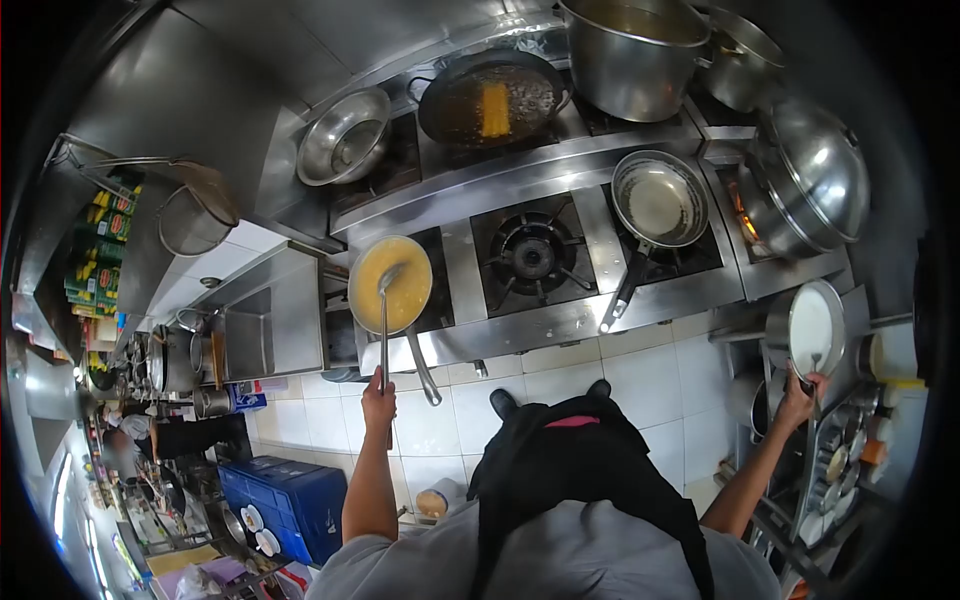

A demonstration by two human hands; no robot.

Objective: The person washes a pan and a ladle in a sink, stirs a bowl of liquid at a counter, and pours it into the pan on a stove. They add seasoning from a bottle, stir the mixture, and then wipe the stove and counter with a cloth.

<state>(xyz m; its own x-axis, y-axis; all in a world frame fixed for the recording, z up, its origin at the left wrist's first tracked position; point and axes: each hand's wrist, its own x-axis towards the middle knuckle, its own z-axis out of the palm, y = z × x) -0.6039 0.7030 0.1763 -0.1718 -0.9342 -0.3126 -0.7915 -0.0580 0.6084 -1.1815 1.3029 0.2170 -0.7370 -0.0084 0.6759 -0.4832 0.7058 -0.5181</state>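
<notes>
Head view: the left hand [378,407] has its fingers clamped round a long steel ladle [384,325] — high on the shaft, presumably away from heat — its bowl in a round metal pan [430,300] of yellow mixture [409,300]. At right, the right hand [797,402] meets a round steel vessel [780,325] of white contents [815,320]; finger closure I cannot tell.

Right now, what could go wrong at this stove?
The pan handle juts past the front edge of the stove, close to the left hand on the ladle; a bump might spill the yellow liquid. In the back wok, yellow food sits in what looks like bubbling oil; it could spit or over-brown.
</notes>
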